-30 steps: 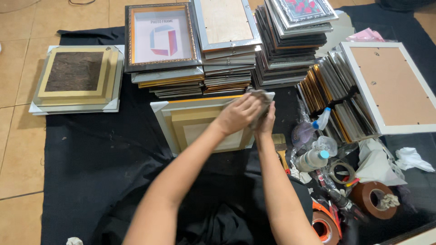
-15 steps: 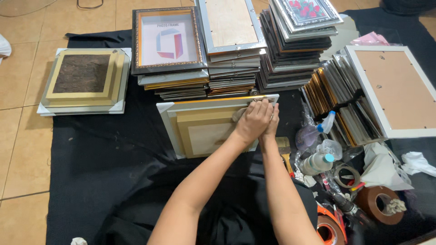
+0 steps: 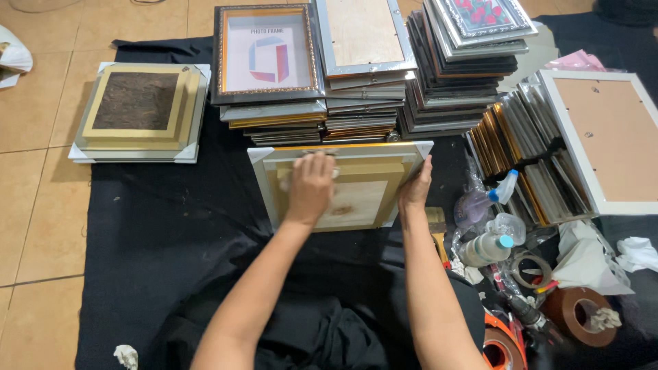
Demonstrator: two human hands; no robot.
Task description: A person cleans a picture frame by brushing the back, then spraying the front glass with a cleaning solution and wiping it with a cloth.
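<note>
A silver and gold picture frame point(image 3: 367, 205) lies flat on a black cloth point(image 3: 171, 226) in front of me. My left hand point(image 3: 310, 186) presses a small pale rag, mostly hidden under the palm, onto the upper left part of the frame's glass. My right hand point(image 3: 416, 188) grips the frame's right edge, fingers pointing up along it.
Three tall stacks of frames point(image 3: 360, 82) stand just behind the frame. A stack of gold frames point(image 3: 137, 113) sits at the left. At the right are upright frames point(image 3: 521, 151), a white frame face down point(image 3: 603, 137), a plastic bottle point(image 3: 488, 247) and a brown tape roll point(image 3: 579, 312).
My left hand has slid with the rag from the frame's upper right corner to its upper left part. My right hand has come off the rag and taken the right edge.
</note>
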